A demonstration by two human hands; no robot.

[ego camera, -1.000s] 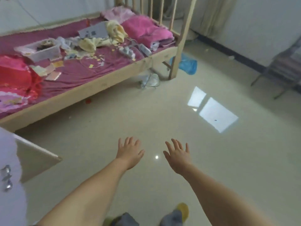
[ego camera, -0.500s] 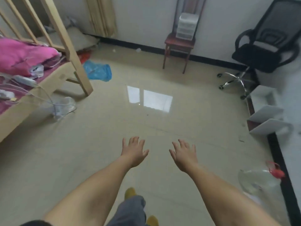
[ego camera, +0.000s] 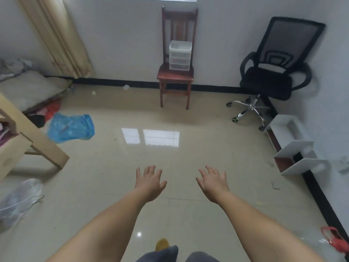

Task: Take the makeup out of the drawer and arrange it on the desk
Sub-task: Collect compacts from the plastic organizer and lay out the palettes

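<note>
Translucent plastic drawers at upper centre of frame, standing on seat of wooden chair against wall. Left hand and right hand at lower centre, palms down over floor, fingers spread, holding nothing. Office chair at upper right. Blue bag at left, beside bed frame. Makeup not discernible.
</note>
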